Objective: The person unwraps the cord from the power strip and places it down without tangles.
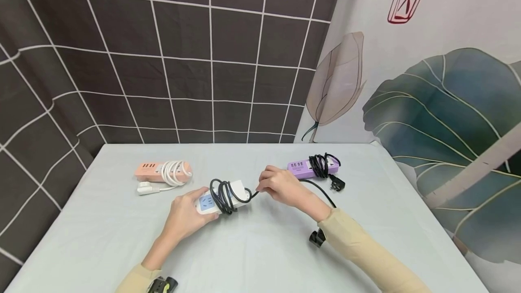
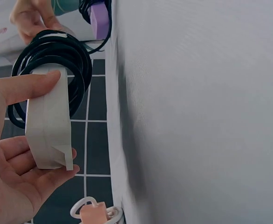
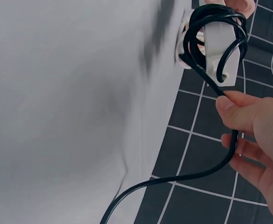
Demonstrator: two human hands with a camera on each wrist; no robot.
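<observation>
My left hand [image 1: 184,215] grips a white power strip [image 1: 242,190] with blue socket panels by its left end, thumb on the near side and fingers on the far side. Several loops of black cord [image 1: 221,197] are wound around the strip's middle. Just right of the strip, my right hand [image 1: 281,185] pinches the free stretch of that cord between thumb and fingertips. In the right wrist view, the cord [image 3: 187,177] runs from the coil through the fingers and curves down. In the left wrist view, the strip's pale side [image 2: 48,121] shows with the coil around it.
A peach power strip [image 1: 149,172] with a white cord and plug [image 1: 145,188] lies at the back left. At the back right is a purple power strip [image 1: 299,169] wrapped in black cord, its plug [image 1: 337,183] beside it. A dark tiled-pattern cloth [image 1: 183,76] hangs behind the table [image 1: 260,257].
</observation>
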